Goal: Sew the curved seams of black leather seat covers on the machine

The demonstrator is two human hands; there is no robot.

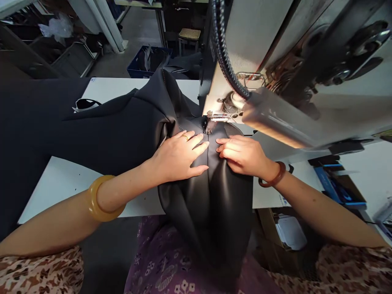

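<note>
- Fabric [122, 130], dark, drapes over the white counter [61, 179] from the left of the frame to centre.
- Left hand [180, 157] lies flat on it, fingers slightly spread.
- The fabric's long fold runs between the hands, from lower centre up to the presser foot [209, 124].
- Right hand [241, 155] presses on the fabric just right of the fold, fingers together and bent.
- Machine [306, 81] fills the upper right.

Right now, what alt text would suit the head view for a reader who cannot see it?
Two hands press smooth black fabric flat just before the presser foot of a sewing machine, the left hand open, the right hand partly curled. The fabric hangs off the near edge of the white table.
</note>
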